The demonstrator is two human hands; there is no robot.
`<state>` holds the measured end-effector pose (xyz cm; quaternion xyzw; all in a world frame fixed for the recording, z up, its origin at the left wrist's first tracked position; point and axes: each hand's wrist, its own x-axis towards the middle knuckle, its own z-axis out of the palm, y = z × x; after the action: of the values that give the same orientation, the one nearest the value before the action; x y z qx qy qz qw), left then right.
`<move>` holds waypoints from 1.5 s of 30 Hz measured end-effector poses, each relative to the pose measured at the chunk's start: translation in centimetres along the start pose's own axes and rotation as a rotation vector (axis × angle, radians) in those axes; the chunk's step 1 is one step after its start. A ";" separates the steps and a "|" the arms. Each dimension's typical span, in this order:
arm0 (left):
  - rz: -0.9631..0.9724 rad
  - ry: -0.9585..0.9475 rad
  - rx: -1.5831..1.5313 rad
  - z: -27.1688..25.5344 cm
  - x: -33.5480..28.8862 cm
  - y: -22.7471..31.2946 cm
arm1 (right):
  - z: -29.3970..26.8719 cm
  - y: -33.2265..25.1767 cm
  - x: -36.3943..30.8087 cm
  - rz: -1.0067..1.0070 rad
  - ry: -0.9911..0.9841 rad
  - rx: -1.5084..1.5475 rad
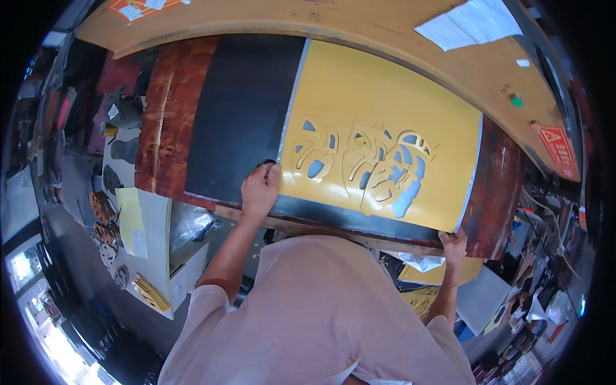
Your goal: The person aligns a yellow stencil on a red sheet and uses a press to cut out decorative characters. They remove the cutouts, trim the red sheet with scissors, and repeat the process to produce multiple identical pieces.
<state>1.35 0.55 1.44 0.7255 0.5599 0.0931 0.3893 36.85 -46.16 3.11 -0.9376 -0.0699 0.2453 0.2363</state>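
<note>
A glossy yellow sheet (385, 83) lies on a black mat (240, 115), with curved cut-outs in its middle and lower part. Loose-looking cut pieces and blue-white gaps show at the cut-outs' right side. My left hand (260, 191) is closed on the sheet's left edge near its lower corner, with the fingers curled over the border between sheet and mat. At the lower right corner, my right hand (453, 246) pinches the sheet's edge. Under the mat is a worn red-brown board (168, 115).
A wide tan machine beam (359, 22) crosses above the board's far side, bearing a paper sheet (471, 24), a green button (516, 100) and a red warning label (556, 149). On the left, a white side table (153, 224) holds cut pieces. A grey panel (484, 298) stands at right.
</note>
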 end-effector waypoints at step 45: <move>-0.049 -0.111 -0.140 0.4 1.6 1.4 | -1.0 -0.7 0.8 0.247 0.142 0.093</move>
<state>3.16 1.70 1.65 0.6866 0.5473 0.0822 0.4716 38.08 -45.75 3.89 -0.9420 0.0743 0.2087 0.2520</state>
